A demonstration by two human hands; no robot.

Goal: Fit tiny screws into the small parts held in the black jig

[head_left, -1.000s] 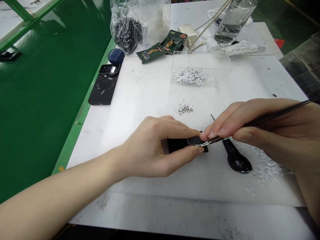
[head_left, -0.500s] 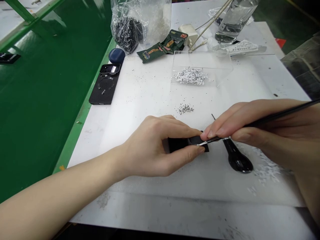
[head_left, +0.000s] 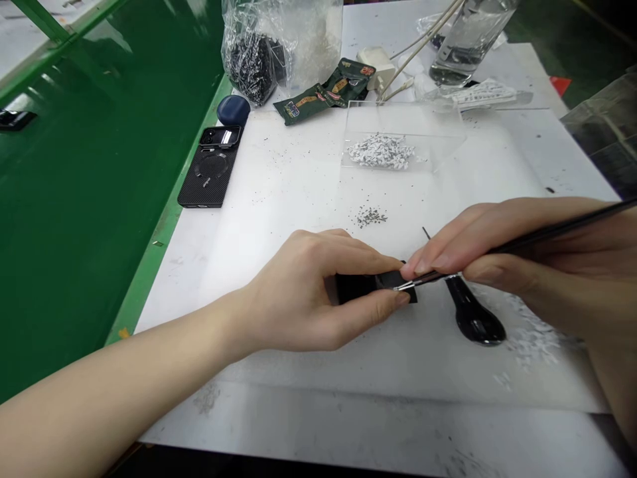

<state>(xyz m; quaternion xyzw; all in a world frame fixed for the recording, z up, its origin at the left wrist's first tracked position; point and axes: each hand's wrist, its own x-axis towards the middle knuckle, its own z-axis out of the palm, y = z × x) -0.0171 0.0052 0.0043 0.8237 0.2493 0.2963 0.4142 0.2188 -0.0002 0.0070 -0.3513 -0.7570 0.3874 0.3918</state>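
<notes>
White paper sheeting (head_left: pixel 269 192) covers a green workbench (head_left: pixel 84 232), and both arms reach over it. The left arm (head_left: pixel 124 358) lies low from the lower left, its left hand (head_left: pixel 303 292) curled with the thumb below and fingers above, pinching a small flat black rectangular piece (head_left: pixel 361 287) in a narrow grip. The right hand (head_left: pixel 527 255) comes in from the right, its fingers bunched around slender black tweezers (head_left: pixel 552 238) held like a pen. Their thin steel tips (head_left: pixel 405 285) lie at the piece's edge, though the spot is too small to show whether they grip anything. Just beneath that hand lies a glossy black spoon-shaped scoop (head_left: pixel 475 322), beside scattered white flecks (head_left: pixel 532 338). Farther up sit a clear acrylic tray (head_left: pixel 448 123) holding a heap of white-and-dark bits (head_left: pixel 381 151), a black-cased phone (head_left: pixel 209 176), a navy earbud case (head_left: pixel 233 110) and a small pile of dark specks (head_left: pixel 371 216).
</notes>
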